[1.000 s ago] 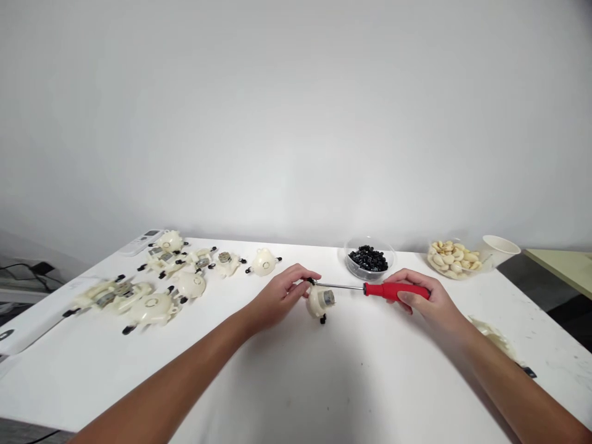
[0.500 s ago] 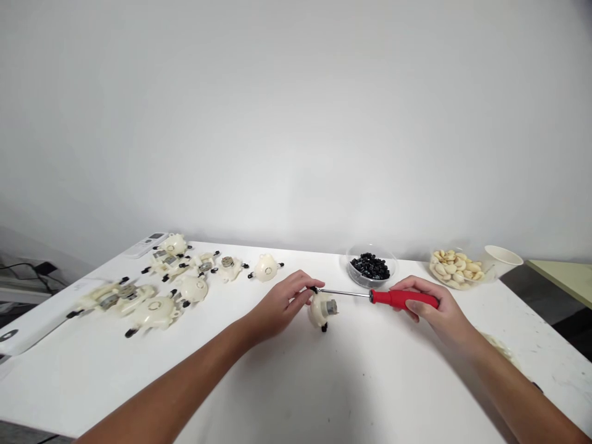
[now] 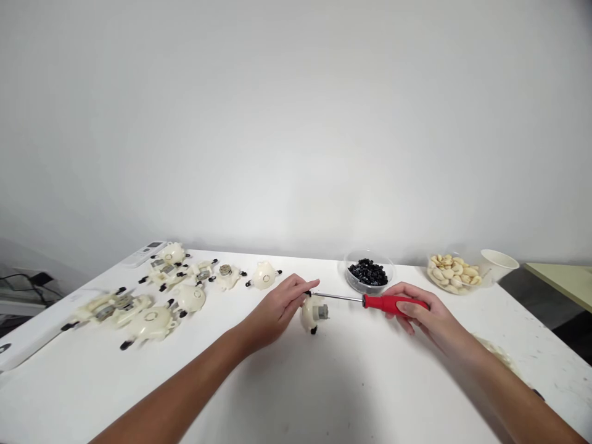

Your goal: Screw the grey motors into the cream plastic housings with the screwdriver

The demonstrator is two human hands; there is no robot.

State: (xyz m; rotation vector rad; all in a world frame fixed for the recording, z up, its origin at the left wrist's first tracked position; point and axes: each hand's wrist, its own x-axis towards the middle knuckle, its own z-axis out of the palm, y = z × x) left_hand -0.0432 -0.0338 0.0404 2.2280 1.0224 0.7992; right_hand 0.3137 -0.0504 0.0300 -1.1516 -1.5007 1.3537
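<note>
My right hand [image 3: 419, 308] is wrapped round the red handle of a screwdriver [image 3: 391, 303], whose metal shaft points left. Its tip meets the upper edge of a cream plastic part [image 3: 309, 316], near a small black piece [image 3: 309, 293]. A grey motor-like cylinder [image 3: 322, 312] sticks out of the part's right side, and another black piece [image 3: 314, 330] sits at its bottom. My left hand [image 3: 279, 308] grips the part from the left, index finger stretched over the top; its other fingertips are partly hidden.
Several similar cream parts [image 3: 150, 324] with black ends lie at the left. A clear bowl of small black pieces [image 3: 369, 271] stands behind the screwdriver. At the back right are a container of cream-coloured caps [image 3: 454, 273] and a paper cup [image 3: 498, 262]. A white remote [image 3: 145, 253] lies at the back left.
The view has shifted slightly. Both hands, the screwdriver and the cream part appear a little further left. My left index finger is now straighter, lifted off the black piece.
</note>
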